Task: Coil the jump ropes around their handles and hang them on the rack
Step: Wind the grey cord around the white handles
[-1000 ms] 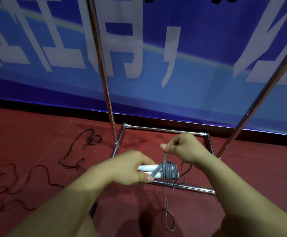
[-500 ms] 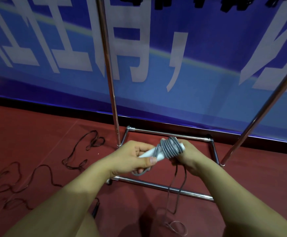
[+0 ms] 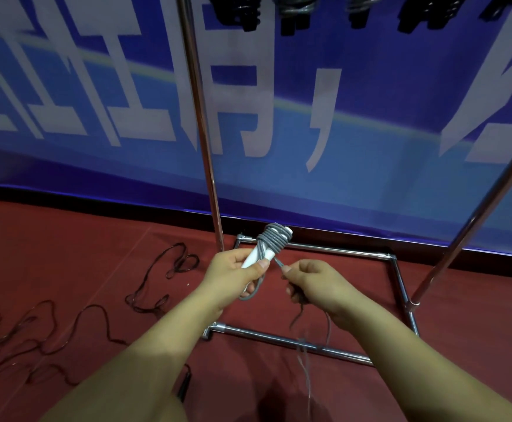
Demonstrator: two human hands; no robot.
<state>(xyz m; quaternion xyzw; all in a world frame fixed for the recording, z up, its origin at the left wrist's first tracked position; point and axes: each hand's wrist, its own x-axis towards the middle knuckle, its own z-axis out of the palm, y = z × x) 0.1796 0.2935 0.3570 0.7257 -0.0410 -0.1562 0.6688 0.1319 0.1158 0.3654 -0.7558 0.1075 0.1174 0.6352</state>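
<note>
My left hand (image 3: 237,271) grips the two white handles of a grey jump rope (image 3: 272,242), tilted up to the right, with several grey turns wound round their upper ends. A small grey loop hangs below my left palm. My right hand (image 3: 312,281) pinches the loose grey rope just beside the handles, and the tail drops from it toward the floor. The chrome rack (image 3: 201,117) stands right behind, its base frame (image 3: 282,338) on the red floor under my hands.
A dark jump rope (image 3: 154,287) lies tangled on the red floor to the left, its black handle (image 3: 184,386) by my left forearm. Several coiled ropes (image 3: 242,10) hang at the top edge. A slanted rack pole (image 3: 474,217) rises on the right before a blue banner.
My left hand has tipped the handles upward. My right hand has left the coil and dropped below it, now pinching the loose rope near the handles. The view has tilted up.
</note>
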